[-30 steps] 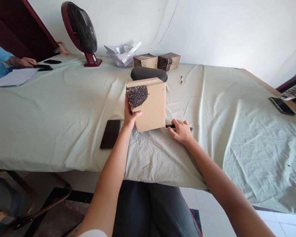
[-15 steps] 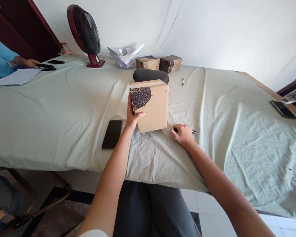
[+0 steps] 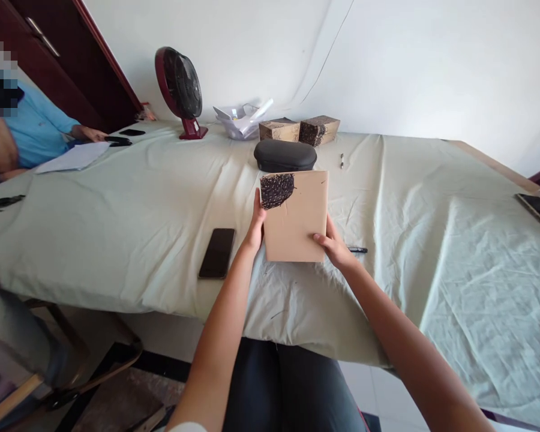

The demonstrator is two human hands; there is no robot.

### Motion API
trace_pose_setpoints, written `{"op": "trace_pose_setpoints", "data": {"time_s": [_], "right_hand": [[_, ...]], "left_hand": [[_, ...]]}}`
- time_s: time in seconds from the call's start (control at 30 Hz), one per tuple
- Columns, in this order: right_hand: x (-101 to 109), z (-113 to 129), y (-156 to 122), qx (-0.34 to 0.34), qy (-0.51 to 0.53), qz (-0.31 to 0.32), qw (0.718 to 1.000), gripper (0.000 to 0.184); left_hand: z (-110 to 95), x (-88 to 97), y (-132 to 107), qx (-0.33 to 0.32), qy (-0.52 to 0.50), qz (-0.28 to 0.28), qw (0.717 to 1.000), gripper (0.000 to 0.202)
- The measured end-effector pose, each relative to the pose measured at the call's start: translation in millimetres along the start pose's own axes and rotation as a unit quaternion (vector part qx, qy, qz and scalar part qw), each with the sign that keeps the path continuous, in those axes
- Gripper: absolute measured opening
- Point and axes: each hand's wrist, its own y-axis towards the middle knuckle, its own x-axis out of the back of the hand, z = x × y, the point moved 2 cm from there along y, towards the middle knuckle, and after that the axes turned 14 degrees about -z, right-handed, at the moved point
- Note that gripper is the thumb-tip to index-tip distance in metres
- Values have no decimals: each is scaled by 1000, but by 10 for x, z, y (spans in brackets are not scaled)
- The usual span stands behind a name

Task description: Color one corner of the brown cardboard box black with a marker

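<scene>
- We hold a cardboard box (image 3: 297,222) upright over the near part of the table (image 3: 130,210). Its broad plain face is turned toward us, and it sits between both hands.
- Our left hand (image 3: 254,231) grasps the left edge. The thumb lies on the front face just under a dark scribbled patch (image 3: 276,189) in the top left corner, and the fingers are hidden behind.
- Our right hand (image 3: 335,246) clasps the lower right edge, thumb on the front and fingers out of sight behind.
- We cannot tell whether the bottom edge touches the cloth or hangs just above it.
- A pen (image 3: 357,249) lies on the cloth just beside our right hand, and neither hand is touching it.
- A dark phone (image 3: 216,252) lies left of our left wrist, and a black case (image 3: 285,155) sits just beyond the box.
- By the wall stand two patterned boxes (image 3: 299,129), some crumpled white paper and a fan (image 3: 180,84).
- At the far left, another person's hand (image 3: 90,133) rests by a sheet of paper (image 3: 74,158), well apart from us.
- We judge the step in hand to be looking over or turning the box, with only one corner darkened.
- To add more pattern, our left hand alone would have to steady the box, or we would lay it flat. Our right hand would let go and take up the pen, and we would keep our thumbs off the dark patch.
</scene>
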Motion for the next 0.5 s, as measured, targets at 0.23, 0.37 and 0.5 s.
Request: {"op": "trace_pose_setpoints", "data": {"time_s": [0.23, 0.37, 0.5], "right_hand": [[-204, -266, 30, 28, 81, -70, 994, 96], [-206, -329, -21, 58, 59, -81, 993, 98], [-208, -365, -69, 79, 44, -83, 992, 98]], "left_hand": [[-309, 941, -442, 94, 640, -109, 755, 83], [-374, 1101, -472, 132, 693, -125, 697, 88], [-446, 1109, -303, 203, 656, -167, 708, 101]]}}
